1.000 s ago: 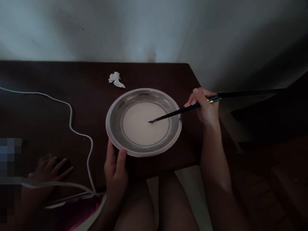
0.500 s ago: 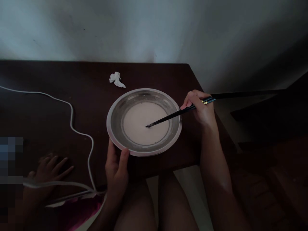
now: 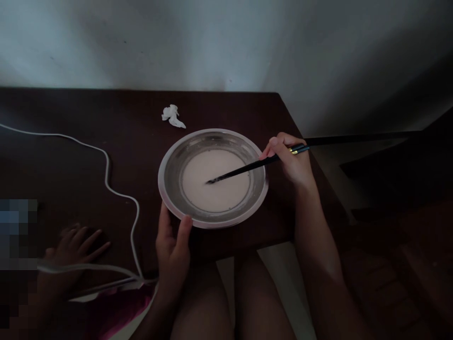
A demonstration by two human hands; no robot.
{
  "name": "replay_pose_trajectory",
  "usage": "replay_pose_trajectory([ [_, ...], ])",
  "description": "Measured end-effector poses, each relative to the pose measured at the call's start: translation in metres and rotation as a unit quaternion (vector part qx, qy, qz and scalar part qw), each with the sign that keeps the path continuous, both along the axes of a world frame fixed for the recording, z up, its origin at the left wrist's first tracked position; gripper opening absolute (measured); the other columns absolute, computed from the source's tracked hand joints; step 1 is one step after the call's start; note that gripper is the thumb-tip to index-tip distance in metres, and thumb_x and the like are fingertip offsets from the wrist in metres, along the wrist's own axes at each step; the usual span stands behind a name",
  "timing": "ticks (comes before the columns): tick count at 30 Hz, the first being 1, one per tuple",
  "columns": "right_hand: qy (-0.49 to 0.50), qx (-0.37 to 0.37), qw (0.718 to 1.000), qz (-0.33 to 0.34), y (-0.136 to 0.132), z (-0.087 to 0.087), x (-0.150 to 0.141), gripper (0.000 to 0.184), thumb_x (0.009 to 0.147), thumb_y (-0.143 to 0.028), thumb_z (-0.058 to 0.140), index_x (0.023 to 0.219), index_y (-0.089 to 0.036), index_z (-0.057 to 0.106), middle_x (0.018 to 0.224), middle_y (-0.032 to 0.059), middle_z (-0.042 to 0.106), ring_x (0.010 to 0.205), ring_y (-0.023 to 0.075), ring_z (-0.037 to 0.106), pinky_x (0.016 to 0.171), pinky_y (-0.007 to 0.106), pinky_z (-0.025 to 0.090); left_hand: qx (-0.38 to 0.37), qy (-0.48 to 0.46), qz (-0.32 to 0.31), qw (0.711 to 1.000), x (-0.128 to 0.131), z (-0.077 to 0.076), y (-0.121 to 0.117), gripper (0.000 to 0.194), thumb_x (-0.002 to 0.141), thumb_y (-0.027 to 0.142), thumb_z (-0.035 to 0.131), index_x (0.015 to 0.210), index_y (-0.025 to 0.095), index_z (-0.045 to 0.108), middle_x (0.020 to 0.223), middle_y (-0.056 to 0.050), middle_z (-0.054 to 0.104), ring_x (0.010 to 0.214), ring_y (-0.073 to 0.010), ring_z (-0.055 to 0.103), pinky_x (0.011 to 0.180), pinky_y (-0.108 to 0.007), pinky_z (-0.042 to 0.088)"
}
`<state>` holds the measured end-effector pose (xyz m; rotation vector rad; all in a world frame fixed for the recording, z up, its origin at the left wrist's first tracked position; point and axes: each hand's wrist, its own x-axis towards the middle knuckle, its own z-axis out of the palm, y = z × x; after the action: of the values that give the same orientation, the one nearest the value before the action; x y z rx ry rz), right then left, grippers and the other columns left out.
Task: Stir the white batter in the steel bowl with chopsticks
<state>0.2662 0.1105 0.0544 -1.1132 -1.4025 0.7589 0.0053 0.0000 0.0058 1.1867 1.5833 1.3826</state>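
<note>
At the centre of the frame, a metal bowl (image 3: pixel 170 200) holds a pale, milky liquid (image 3: pixel 212 198). The left hand (image 3: pixel 175 252) grips its lower-left rim; right of centre, the right hand (image 3: pixel 292 158) pinches dark chopsticks (image 3: pixel 247 167), tips at the liquid.

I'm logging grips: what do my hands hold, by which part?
Your right hand holds chopsticks near their gold-banded ends; your left hand holds the bowl by its near left rim.
</note>
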Motion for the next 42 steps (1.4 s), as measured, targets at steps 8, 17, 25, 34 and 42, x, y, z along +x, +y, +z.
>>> replay_pose_trajectory([
  [8, 0.041, 0.023, 0.996, -0.070, 0.002, -0.001, 0.009, 0.053, 0.084, -0.060, 0.062, 0.049, -0.023, 0.051, 0.047, -0.0040, 0.056, 0.047, 0.0114, 0.056, 0.059, 0.032, 0.048, 0.015, -0.016, 0.005, 1.000, 0.000, -0.005, 0.001, 0.062, 0.087, 0.043, 0.066, 0.145, 0.024, 0.052, 0.144, -0.008, 0.059, 0.139, -0.0281, 0.048, 0.119, -0.038, 0.034],
  [17, 0.068, 0.047, 0.992, -0.100, 0.012, -0.012, 0.006, 0.052, 0.083, -0.061, 0.064, 0.050, -0.023, 0.051, 0.046, -0.0053, 0.055, 0.048, 0.0112, 0.056, 0.062, 0.031, 0.047, 0.040, -0.053, 0.004, 0.998, -0.001, -0.011, 0.005, 0.063, 0.082, 0.042, 0.070, 0.139, 0.020, 0.057, 0.141, -0.011, 0.061, 0.135, -0.0298, 0.052, 0.117, -0.041, 0.037],
  [25, 0.043, 0.006, 0.999, -0.016, -0.002, 0.001, -0.013, 0.049, 0.085, -0.060, 0.062, 0.053, -0.023, 0.055, 0.050, -0.0043, 0.060, 0.052, 0.0104, 0.058, 0.065, 0.030, 0.049, 0.038, -0.065, 0.002, 0.997, -0.001, -0.008, 0.005, 0.061, 0.079, 0.036, 0.072, 0.136, 0.019, 0.059, 0.140, -0.011, 0.062, 0.132, -0.0293, 0.055, 0.113, -0.040, 0.043],
  [34, 0.001, 0.000, 0.991, -0.130, -0.030, 0.028, -0.015, 0.057, 0.085, -0.067, 0.054, 0.051, -0.022, 0.050, 0.049, -0.0031, 0.058, 0.052, 0.0109, 0.058, 0.065, 0.030, 0.048, 0.049, -0.094, -0.007, 0.994, 0.005, -0.006, -0.003, 0.056, 0.079, 0.030, 0.070, 0.133, 0.018, 0.060, 0.132, -0.011, 0.065, 0.126, -0.0272, 0.059, 0.110, -0.039, 0.044],
  [42, 0.063, -0.101, 0.982, -0.147, -0.074, 0.018, -0.037, 0.049, 0.081, -0.066, 0.061, 0.060, -0.021, 0.053, 0.057, -0.0021, 0.066, 0.054, 0.0094, 0.058, 0.051, 0.022, 0.041, 0.038, -0.077, 0.009, 0.996, 0.016, -0.003, -0.001, 0.060, 0.078, 0.027, 0.071, 0.135, 0.020, 0.053, 0.133, -0.011, 0.062, 0.126, -0.0252, 0.057, 0.112, -0.040, 0.042],
])
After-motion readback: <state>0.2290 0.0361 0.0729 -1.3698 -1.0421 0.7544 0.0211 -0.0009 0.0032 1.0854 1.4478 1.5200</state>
